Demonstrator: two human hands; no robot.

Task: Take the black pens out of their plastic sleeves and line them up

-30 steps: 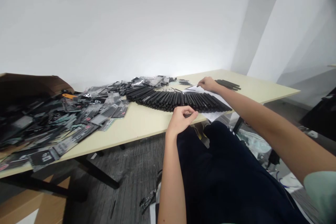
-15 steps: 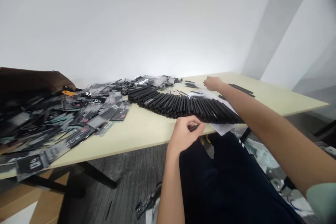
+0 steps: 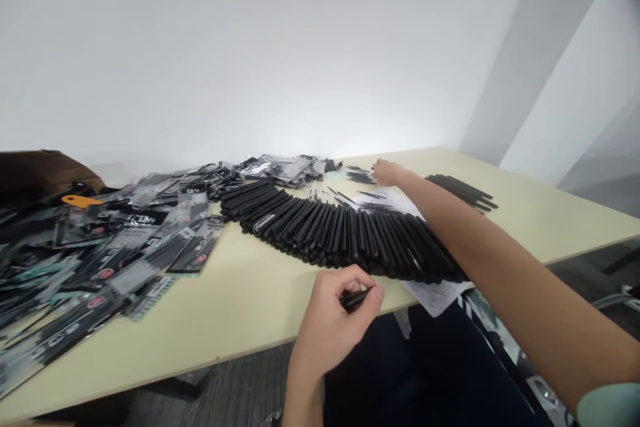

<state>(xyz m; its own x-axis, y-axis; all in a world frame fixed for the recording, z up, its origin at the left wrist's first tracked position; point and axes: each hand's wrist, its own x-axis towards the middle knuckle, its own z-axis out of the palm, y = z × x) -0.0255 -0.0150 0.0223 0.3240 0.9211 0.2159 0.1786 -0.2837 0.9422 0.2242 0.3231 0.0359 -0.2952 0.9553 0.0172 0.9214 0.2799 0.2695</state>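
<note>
My left hand (image 3: 330,317) is near the table's front edge, its fingers closed around a short black pen-like tube (image 3: 354,300). My right hand (image 3: 388,173) reaches across the table, its fingertips close to a small cluster of thin black pieces (image 3: 361,177) and nothing visible in its grip. Below it lies a white paper sheet (image 3: 387,200). A large fan of black tubes (image 3: 345,240) curves across the table between my hands. Another bundle of black tubes (image 3: 460,191) lies beyond my right forearm.
Several heaps of black-and-silver packaged items (image 3: 125,233) cover the table's left part, with an orange tool handle (image 3: 80,200) among them and a brown cardboard box (image 3: 40,170) behind. Paper (image 3: 435,297) overhangs the front edge. Pale table surface (image 3: 250,293) lies before the fan.
The view has tilted lower, so the table sits larger in frame. My left hand has risen toward the table edge with the black tube, and my right hand has shifted left toward the thin pieces.
</note>
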